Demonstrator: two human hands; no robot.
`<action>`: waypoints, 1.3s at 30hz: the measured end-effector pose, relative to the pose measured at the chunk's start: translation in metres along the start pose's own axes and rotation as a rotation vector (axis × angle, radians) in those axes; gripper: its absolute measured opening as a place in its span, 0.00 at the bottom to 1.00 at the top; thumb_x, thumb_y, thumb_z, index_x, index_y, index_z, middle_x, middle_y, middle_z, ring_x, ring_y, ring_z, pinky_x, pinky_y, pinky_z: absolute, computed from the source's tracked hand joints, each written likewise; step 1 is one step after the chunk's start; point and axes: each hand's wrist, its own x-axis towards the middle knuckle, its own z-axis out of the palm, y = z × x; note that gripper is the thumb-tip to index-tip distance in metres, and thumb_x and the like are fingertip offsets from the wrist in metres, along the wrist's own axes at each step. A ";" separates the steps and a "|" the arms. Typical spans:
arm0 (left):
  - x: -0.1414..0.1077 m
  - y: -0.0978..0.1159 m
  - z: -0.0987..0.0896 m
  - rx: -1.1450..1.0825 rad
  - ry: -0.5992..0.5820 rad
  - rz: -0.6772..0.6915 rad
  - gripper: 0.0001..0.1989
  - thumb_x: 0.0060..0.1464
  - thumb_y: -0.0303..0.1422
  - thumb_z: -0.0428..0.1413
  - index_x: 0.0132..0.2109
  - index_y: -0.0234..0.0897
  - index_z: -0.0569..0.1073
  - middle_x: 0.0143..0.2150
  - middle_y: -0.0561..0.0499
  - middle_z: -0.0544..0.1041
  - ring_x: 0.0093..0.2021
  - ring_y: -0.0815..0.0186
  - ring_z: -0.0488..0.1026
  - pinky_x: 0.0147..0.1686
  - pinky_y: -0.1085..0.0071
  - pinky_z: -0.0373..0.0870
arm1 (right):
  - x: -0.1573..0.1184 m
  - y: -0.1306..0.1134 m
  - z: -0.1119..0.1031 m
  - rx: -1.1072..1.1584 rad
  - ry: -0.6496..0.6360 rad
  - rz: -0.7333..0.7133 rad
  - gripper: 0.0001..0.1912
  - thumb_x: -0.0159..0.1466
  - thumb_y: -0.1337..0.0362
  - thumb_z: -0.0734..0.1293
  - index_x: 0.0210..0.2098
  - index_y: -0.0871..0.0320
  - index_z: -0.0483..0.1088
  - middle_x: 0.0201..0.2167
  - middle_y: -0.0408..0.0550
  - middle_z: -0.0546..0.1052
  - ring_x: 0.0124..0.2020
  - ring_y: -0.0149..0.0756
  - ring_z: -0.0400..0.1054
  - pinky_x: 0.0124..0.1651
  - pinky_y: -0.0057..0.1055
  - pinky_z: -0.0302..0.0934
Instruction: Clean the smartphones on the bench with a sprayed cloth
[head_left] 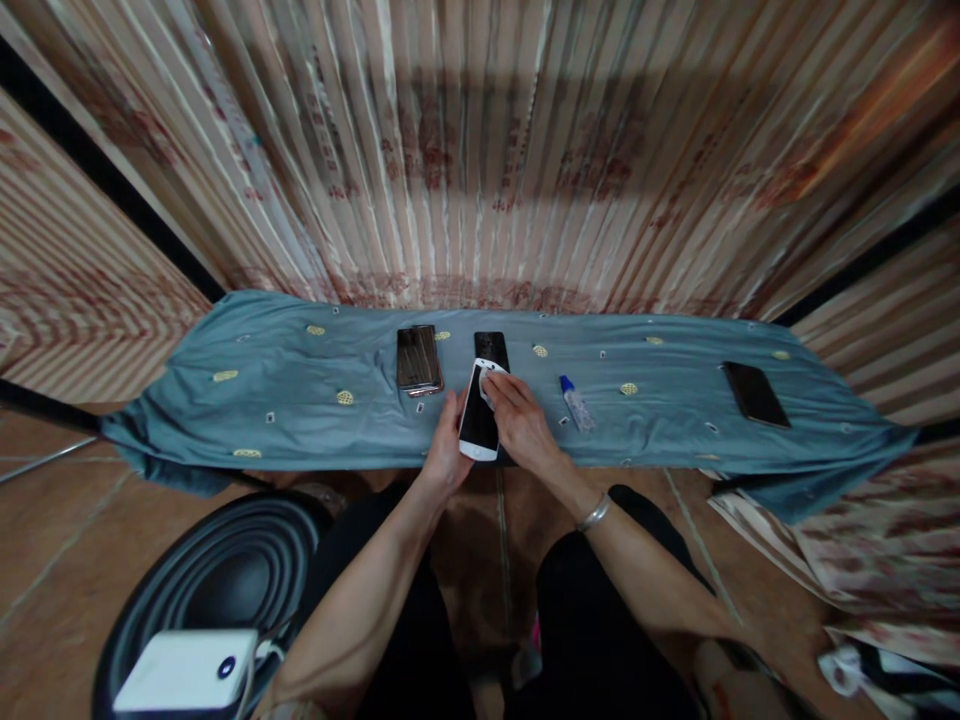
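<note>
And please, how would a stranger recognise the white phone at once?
Find the blue-green cloth, then the middle of its near edge. There the left hand holds the white phone. White above and below its black screen, it differs from the dark devices nearby.

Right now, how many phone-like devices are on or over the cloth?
5 visible: the white phone in the left hand, a dark phone beyond it, two stacked phones leftward, and a dark slab far right. The stack may hide more.
</note>
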 end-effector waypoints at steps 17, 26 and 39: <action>0.004 0.010 -0.003 -0.036 0.117 -0.001 0.22 0.61 0.48 0.49 0.44 0.35 0.77 0.39 0.46 0.81 0.45 0.62 0.78 0.49 0.67 0.73 | -0.019 -0.040 0.008 0.076 -0.032 -0.197 0.22 0.70 0.71 0.54 0.61 0.68 0.65 0.58 0.62 0.72 0.64 0.45 0.59 0.65 0.46 0.61; 0.001 0.021 0.001 -0.072 0.139 -0.043 0.24 0.64 0.47 0.43 0.50 0.35 0.74 0.37 0.44 0.82 0.42 0.57 0.80 0.46 0.58 0.75 | -0.031 -0.044 0.002 0.003 -0.103 -0.266 0.25 0.69 0.73 0.54 0.64 0.66 0.61 0.60 0.59 0.70 0.64 0.45 0.59 0.66 0.46 0.60; 0.014 0.024 -0.013 -0.053 0.164 0.008 0.16 0.63 0.40 0.49 0.41 0.35 0.77 0.36 0.50 0.82 0.42 0.63 0.78 0.51 0.64 0.70 | -0.033 -0.014 -0.002 0.448 0.007 0.269 0.18 0.68 0.64 0.59 0.54 0.55 0.73 0.56 0.51 0.75 0.58 0.42 0.68 0.63 0.45 0.62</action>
